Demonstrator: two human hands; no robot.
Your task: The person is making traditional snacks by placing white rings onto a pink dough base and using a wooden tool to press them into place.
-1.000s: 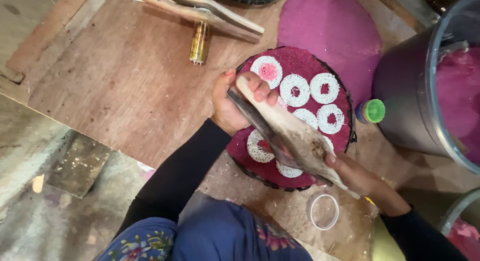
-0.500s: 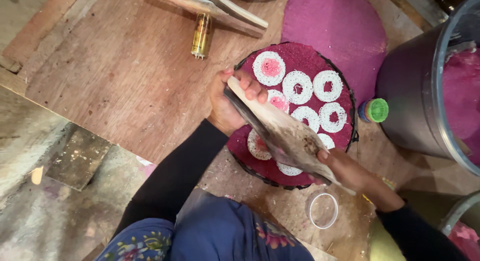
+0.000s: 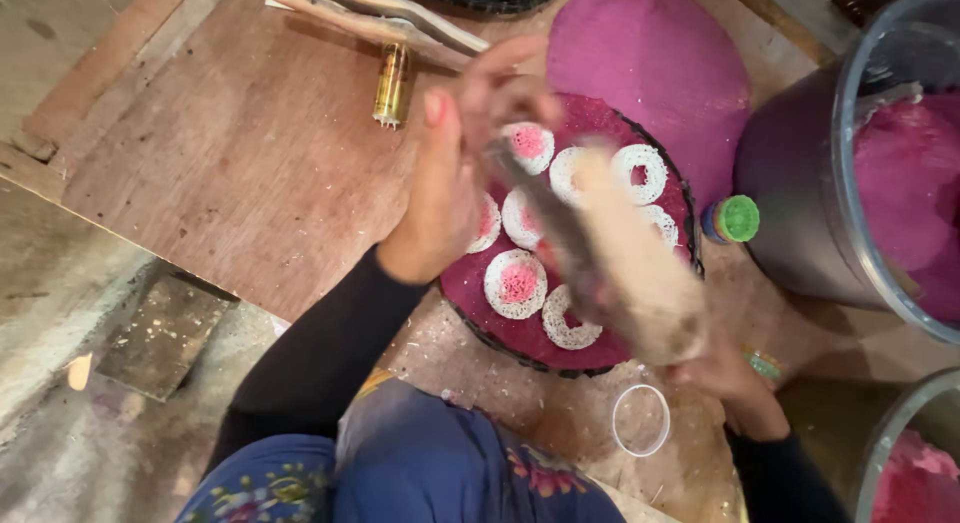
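The right hand (image 3: 735, 383) holds its grip closed around the near end of a long, flat, worn wooden scraper (image 3: 620, 253), which slants up and away from it across the round dark-rimmed tray of magenta powder (image 3: 470, 283); the scraper is motion-blurred, so its far tip cannot be made out sharply. The left hand (image 3: 450, 183) stands on edge over the tray's left side with its fingers together and curled towards the scraper's far end, but the blur hides whether that grip is closed on the wood or only touching it.

On the tray lie several white rings filled with pink (image 3: 515, 283), some covered by the scraper. Just in front of the tray, beside the right hand, an empty clear plastic ring (image 3: 640, 420) lies on the brown wooden counter (image 3: 230, 173). Right of the tray stands a small bottle with a green cap (image 3: 738, 219), and beyond that a large grey bucket holding magenta powder (image 3: 800, 183). Behind the tray sits a smooth magenta disc (image 3: 650, 63). To the tray's upper left, a small brass-coloured cylinder (image 3: 391, 83) lies under pale wooden slats (image 3: 380, 18). A second grey container of pink powder (image 3: 915, 453) shows at the tray's lower right.
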